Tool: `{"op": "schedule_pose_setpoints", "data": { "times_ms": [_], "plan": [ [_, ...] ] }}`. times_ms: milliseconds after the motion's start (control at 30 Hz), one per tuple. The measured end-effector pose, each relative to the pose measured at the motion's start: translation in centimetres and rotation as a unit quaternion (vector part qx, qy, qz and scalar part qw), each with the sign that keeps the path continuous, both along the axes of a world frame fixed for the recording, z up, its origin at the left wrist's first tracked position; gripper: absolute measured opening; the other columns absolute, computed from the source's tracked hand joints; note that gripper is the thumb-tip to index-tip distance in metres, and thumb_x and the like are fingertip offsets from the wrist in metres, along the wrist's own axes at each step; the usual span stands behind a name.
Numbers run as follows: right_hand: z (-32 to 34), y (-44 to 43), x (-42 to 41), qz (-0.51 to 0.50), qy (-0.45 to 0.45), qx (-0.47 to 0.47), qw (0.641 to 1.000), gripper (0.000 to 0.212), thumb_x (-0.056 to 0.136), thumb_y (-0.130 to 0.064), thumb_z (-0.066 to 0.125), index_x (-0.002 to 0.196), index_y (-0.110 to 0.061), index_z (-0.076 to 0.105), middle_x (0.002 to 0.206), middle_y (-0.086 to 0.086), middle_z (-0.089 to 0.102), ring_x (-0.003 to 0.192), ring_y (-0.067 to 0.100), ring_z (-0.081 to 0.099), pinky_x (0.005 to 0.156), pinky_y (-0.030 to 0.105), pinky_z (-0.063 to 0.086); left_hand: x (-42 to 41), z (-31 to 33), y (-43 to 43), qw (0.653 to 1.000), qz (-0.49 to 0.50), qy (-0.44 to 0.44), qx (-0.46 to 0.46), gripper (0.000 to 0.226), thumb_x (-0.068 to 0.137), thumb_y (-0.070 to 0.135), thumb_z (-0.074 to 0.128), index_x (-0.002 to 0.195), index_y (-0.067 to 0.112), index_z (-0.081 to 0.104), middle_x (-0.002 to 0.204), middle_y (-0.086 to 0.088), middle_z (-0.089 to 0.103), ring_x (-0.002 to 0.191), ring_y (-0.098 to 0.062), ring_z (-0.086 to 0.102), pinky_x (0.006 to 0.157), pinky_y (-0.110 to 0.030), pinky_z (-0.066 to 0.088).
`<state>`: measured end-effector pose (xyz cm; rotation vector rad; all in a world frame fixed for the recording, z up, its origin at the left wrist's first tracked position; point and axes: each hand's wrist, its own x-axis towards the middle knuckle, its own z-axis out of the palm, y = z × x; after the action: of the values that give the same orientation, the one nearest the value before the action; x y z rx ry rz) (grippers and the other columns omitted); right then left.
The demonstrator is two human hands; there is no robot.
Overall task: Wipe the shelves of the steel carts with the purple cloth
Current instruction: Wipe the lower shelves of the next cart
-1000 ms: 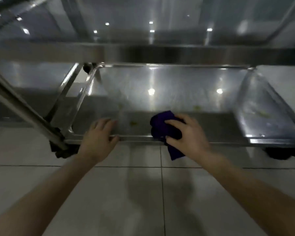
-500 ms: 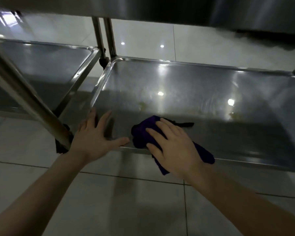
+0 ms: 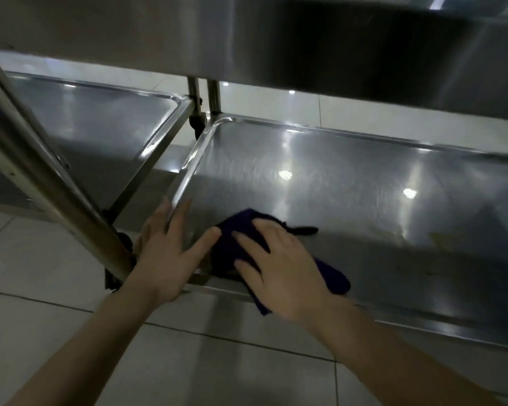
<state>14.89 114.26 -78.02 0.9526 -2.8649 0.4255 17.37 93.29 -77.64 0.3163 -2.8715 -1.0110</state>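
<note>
Head view: pressing purple cloth [image 3: 229, 241] onto near left corner of lower shelf [image 3: 364, 194] with flat, straight-fingered right hand [image 3: 279, 268] to wipe; spread left hand [image 3: 165, 253] laid on the rim [image 3: 185, 174], probably as a brace

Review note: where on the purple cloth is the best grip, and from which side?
The bunched middle of the purple cloth, from above, where the right hand presses it on the lower shelf. Its thin ends trail right and over the front rim; pinching those would likely only drag it.
</note>
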Motion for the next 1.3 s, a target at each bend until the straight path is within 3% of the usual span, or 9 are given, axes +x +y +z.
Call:
{"op": "schedule_pose_setpoints", "data": {
  "times_ms": [133,367,467,600,733,900,1000,1133,1300],
  "plan": [
    [-0.1,0.1,-1.5,0.076,-0.006,-0.002,0.997,0.051,0.100,-0.050,0.032,0.141,-0.026,0.049,0.146,0.006,0.044,0.133,0.024,0.042,0.111,0.036,0.033,-0.8,-0.6,-0.3,0.995,-0.039,0.025,-0.089,0.078,0.080,0.083,0.011,0.147,0.044,0.006,0.159,0.004,0.006,0.145,-0.014,0.003,0.112,-0.033,0.012],
    [0.8,-6.1,-12.8,-0.178,-0.035,0.053,0.982,0.055,0.101,-0.051,0.027,0.151,-0.028,0.027,0.159,0.012,0.018,0.143,0.032,0.020,0.114,0.043,0.018,-0.6,-1.0,0.4,0.993,0.017,0.091,-0.073,0.068,0.087,0.073,0.021,0.145,0.037,0.022,0.151,0.001,0.032,0.142,-0.018,0.025,0.108,-0.042,0.032],
    [0.5,-6.2,-8.4,-0.026,0.022,0.034,0.999,0.053,0.100,-0.050,0.032,0.147,-0.028,0.037,0.154,0.010,0.031,0.139,0.029,0.031,0.115,0.043,0.026,-0.5,-0.7,0.1,0.991,0.004,0.137,-0.003,0.063,0.087,0.070,0.024,0.143,0.040,0.026,0.145,0.010,0.036,0.129,-0.009,0.038,0.100,-0.036,0.040],
    [-0.1,-5.7,-1.2,0.154,-0.047,-0.026,0.987,0.049,0.099,-0.055,0.028,0.137,-0.034,0.050,0.145,-0.001,0.044,0.134,0.020,0.039,0.109,0.042,0.035,-0.3,-0.7,-0.1,0.977,0.049,0.187,0.092,0.064,0.087,0.072,0.021,0.142,0.041,0.029,0.128,0.029,0.035,0.118,0.008,0.037,0.090,-0.009,0.029],
    [0.6,-8.4,-6.8,0.095,-0.010,0.026,0.995,0.056,0.096,-0.058,0.020,0.146,-0.037,0.036,0.156,0.000,0.029,0.140,0.021,0.027,0.116,0.042,0.024,-0.3,-0.6,-0.1,0.973,0.050,0.192,0.118,0.060,0.088,0.070,0.024,0.140,0.041,0.031,0.129,0.023,0.043,0.119,0.004,0.041,0.091,-0.011,0.032],
    [1.4,-12.4,-14.7,-0.100,-0.099,0.060,0.988,0.057,0.099,-0.057,0.025,0.152,-0.035,0.020,0.161,0.006,0.009,0.146,0.030,0.009,0.117,0.048,0.012,-0.1,-0.1,0.2,0.972,0.063,0.175,0.141,0.068,0.081,0.078,0.026,0.141,0.047,0.027,0.144,0.017,0.038,0.127,-0.001,0.037,0.098,-0.027,0.035],
    [0.6,-11.5,-10.7,0.003,-0.032,0.083,0.996,0.056,0.098,-0.056,0.028,0.150,-0.038,0.021,0.160,0.004,0.013,0.145,0.029,0.014,0.117,0.047,0.015,0.1,0.0,-0.1,0.967,0.044,0.194,0.157,0.064,0.084,0.071,0.030,0.142,0.044,0.028,0.144,0.018,0.038,0.129,-0.001,0.039,0.100,-0.025,0.036],
    [-0.4,-7.6,-2.5,0.190,-0.037,0.008,0.981,0.051,0.094,-0.057,0.030,0.140,-0.039,0.042,0.150,-0.002,0.037,0.139,0.022,0.030,0.114,0.042,0.024,0.2,-0.4,-0.3,0.966,0.043,0.205,0.151,0.062,0.087,0.069,0.029,0.143,0.043,0.028,0.135,0.038,0.029,0.125,0.020,0.027,0.094,0.001,0.024],
    [0.2,-9.7,-8.2,0.133,-0.012,0.031,0.991,0.056,0.095,-0.055,0.026,0.145,-0.034,0.040,0.155,0.003,0.030,0.140,0.026,0.029,0.115,0.045,0.026,0.2,-0.4,-0.3,0.964,0.037,0.210,0.162,0.066,0.084,0.075,0.028,0.141,0.042,0.031,0.133,0.034,0.037,0.123,0.016,0.034,0.095,-0.003,0.027]
  ]
}}
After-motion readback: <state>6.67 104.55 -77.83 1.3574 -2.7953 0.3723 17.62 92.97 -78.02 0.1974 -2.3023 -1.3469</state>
